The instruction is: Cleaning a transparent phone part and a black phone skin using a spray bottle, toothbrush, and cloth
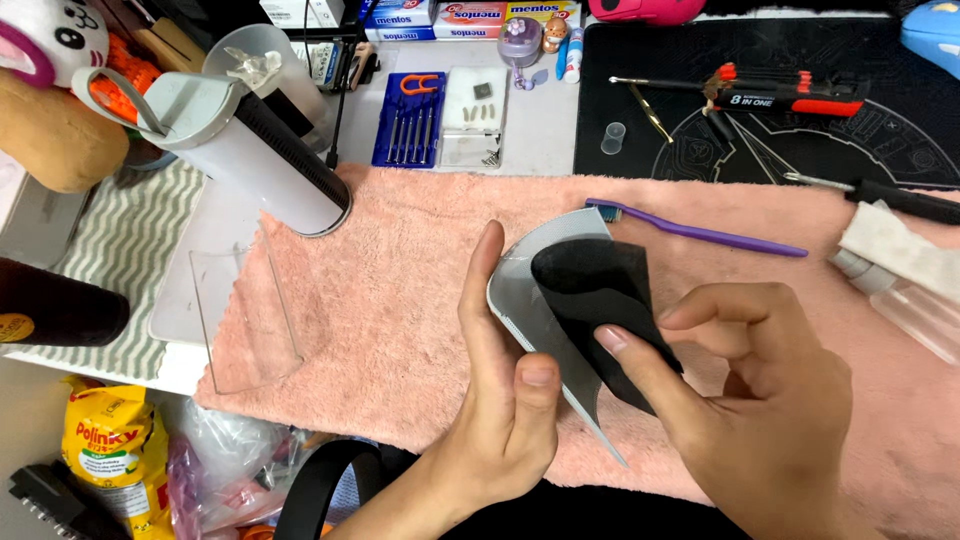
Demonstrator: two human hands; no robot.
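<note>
Over the pink towel (400, 300), the left hand (500, 400) holds a curved grey panel (525, 300) by its edge; the right hand (760, 400) presses a black cloth (590, 280) against it. A purple toothbrush (700, 233) lies near the towel's far edge.

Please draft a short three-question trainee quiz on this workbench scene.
1. True or false: the left hand grips the grey curved panel by its edge.
2. What does the right hand press onto that panel? A) purple toothbrush B) black cloth C) screwdriver
3. Fill in: the purple toothbrush lies on the pink ____.

Key: 1 true. 2 B, the black cloth. 3 towel.
</note>
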